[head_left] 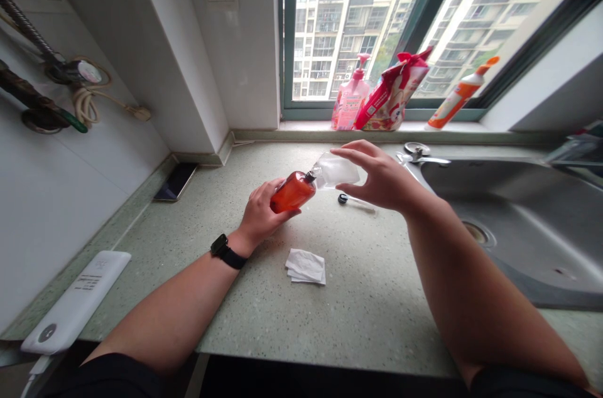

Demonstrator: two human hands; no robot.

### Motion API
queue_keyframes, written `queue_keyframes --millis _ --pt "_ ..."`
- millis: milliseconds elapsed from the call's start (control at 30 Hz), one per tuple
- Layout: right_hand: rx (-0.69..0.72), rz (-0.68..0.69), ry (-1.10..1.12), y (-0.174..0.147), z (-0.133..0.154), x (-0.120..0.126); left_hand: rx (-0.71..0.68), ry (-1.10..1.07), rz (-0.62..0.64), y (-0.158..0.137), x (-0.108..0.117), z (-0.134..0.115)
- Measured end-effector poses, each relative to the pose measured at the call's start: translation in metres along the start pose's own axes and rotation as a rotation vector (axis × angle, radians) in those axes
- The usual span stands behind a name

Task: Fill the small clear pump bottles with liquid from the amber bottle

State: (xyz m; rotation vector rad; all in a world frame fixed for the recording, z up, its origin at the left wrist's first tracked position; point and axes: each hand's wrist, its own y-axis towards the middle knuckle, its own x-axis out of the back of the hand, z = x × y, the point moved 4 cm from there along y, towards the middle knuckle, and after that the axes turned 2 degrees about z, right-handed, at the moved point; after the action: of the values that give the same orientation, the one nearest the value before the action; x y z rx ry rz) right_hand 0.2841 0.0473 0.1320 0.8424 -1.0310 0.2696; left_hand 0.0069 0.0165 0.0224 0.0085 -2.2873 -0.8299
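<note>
My left hand (264,209), with a dark watch on its wrist, is wrapped round an orange-red translucent bottle (293,192). That bottle is tilted, its dark threaded neck pointing up and right. My right hand (379,175) grips a clear bottle (335,172) between thumb and fingers. The clear bottle lies nearly sideways, and its mouth meets the orange-red bottle's neck. Whether liquid passes between them I cannot tell. Just below the right hand, a black cap with a clear tube (343,199) lies on the countertop. A folded white tissue (306,266) is nearer to me.
The speckled green countertop (254,322) has a steel sink (518,216) with a faucet (431,161) at right. A pink pump bottle (350,100), a red bag (393,93) and an orange-white bottle (456,100) stand on the windowsill. A phone (175,182) and power bank (78,301) lie left.
</note>
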Motion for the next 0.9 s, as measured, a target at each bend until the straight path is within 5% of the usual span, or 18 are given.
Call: queue_keyframes --millis 900 --pt "0.045 -0.016 -0.038 -0.0004 0.004 0.0034 -0.008 -0.053 0.016 0.0008 -0.0002 -0.0017"
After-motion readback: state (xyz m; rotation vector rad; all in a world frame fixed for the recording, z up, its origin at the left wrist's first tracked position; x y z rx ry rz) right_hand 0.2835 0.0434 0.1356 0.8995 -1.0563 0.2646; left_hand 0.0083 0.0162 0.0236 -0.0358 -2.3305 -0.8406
